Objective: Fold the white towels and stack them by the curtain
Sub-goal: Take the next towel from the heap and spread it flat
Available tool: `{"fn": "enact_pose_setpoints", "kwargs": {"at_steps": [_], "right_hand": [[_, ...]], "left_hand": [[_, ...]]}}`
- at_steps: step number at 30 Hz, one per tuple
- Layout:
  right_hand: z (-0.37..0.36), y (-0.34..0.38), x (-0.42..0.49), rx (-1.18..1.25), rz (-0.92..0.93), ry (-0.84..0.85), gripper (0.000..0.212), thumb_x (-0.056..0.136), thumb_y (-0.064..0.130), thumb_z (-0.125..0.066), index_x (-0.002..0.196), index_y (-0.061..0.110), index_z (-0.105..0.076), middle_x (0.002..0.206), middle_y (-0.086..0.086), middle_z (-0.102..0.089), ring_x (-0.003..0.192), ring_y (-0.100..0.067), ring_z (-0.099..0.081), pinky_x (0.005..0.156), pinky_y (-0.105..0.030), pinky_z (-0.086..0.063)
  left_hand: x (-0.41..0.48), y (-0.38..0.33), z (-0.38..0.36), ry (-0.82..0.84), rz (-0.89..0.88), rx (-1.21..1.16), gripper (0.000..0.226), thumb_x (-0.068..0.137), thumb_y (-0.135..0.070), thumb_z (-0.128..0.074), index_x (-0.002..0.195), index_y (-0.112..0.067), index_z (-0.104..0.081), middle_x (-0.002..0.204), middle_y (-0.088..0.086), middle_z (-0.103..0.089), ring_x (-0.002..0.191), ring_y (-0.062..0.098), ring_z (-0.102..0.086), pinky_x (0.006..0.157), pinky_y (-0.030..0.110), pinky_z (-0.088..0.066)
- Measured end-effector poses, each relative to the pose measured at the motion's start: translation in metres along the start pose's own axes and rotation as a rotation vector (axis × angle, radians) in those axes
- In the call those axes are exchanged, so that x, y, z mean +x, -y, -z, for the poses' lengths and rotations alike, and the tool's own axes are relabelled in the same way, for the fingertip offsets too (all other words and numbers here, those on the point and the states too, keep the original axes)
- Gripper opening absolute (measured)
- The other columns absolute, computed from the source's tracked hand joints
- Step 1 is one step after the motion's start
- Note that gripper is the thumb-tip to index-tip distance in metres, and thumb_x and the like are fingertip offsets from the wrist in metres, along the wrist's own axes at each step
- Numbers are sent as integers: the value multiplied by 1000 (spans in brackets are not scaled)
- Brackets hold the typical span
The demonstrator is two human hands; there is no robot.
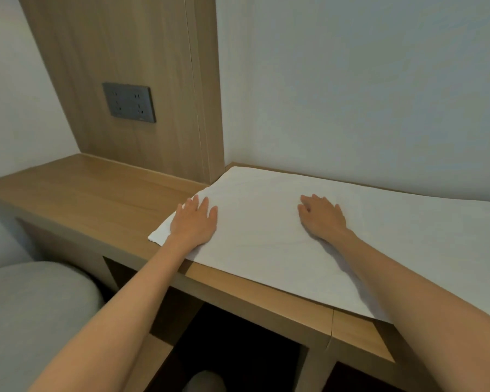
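white towel (266,236) lay spread flat on the wooden desk top (96,193), its far edge running along the foot of the pale wall and its right part passing out of the frame; its left end stopped just short of the wood wall panel (142,80) that carried a dark socket plate (129,102). the step in hand looked like smoothing the cloth ahead of a fold, since both palms were down on it and no edge was lifted; whether the towel was one layer or already doubled could not be told. the left hand (194,222) pressed on the near left corner, fingers straight and close together, pointing away toward the wall, holding nothing. the right hand (321,217) lay palm down near the middle of the visible cloth, well apart from the left, fingers straight and a little spread, angled toward the far left, also gripping nothing. both bare forearms reached up from the lower edge of the view, the right one crossing the towel's near edge. the next move would probably call for pinching the left end or its corners and carrying it over to meet the opposite end, edges matched and the crease pressed flat. no curtain and no stack showed here, so the stacking place was out of view. a grey cushioned seat (26,306) sat low at the left, beside the desk.
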State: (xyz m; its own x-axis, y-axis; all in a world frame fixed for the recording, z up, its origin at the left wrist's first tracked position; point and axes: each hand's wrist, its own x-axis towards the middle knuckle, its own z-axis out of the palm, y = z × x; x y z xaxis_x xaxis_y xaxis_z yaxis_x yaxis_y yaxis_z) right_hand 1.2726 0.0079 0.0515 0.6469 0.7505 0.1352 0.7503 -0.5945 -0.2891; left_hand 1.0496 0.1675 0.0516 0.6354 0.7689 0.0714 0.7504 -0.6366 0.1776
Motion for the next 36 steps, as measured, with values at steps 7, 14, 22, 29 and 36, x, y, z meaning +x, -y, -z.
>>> {"fn": "enact_pose_setpoints", "kwargs": {"at_steps": [7, 14, 22, 29, 36], "right_hand": [[36, -34, -7, 114, -58, -42, 47, 103, 29, -29, 149, 19, -29, 157, -2, -23, 146, -20, -15, 117, -39, -7], [66, -131, -23, -189, -221, -8, 51, 101, 32, -28, 150, 20, -20, 155, -4, -22, 144, -28, -13, 113, -57, -3], [76, -239, -38, -208, -291, 97, 52, 101, 48, -7, 151, 36, -4, 161, 1, 4, 147, -27, 10, 111, -62, 10], [104, -324, -59, -122, -551, 64, 57, 97, 59, -8, 151, 41, -1, 160, 3, 11, 146, -30, 13, 113, -56, 13], [118, -353, -67, -109, -681, 6, 57, 99, 54, -12, 152, 35, -7, 161, -3, 2, 147, -30, 7, 115, -53, 9]], "left_hand": [[-3, -93, 12, -43, -163, -76, 54, 104, -31, -23, 153, -12, -8, 160, 8, 0, 147, 24, -1, 117, 38, -2], [1, -238, -8, 121, -408, -122, 53, 103, -26, -26, 152, -12, -10, 161, 6, -2, 147, 22, -5, 117, 39, -9], [17, -368, -49, 233, -414, -78, 53, 102, -44, -20, 152, -32, -6, 161, -3, 3, 146, 32, 6, 111, 63, 4], [39, -370, -80, 176, -381, 35, 68, 83, -78, -4, 145, -53, 2, 160, -7, 11, 143, 41, 15, 101, 72, 14], [42, -371, -85, 143, -380, 51, 66, 83, -78, -4, 144, -55, 2, 159, -10, 10, 144, 38, 13, 102, 71, 13]]}}
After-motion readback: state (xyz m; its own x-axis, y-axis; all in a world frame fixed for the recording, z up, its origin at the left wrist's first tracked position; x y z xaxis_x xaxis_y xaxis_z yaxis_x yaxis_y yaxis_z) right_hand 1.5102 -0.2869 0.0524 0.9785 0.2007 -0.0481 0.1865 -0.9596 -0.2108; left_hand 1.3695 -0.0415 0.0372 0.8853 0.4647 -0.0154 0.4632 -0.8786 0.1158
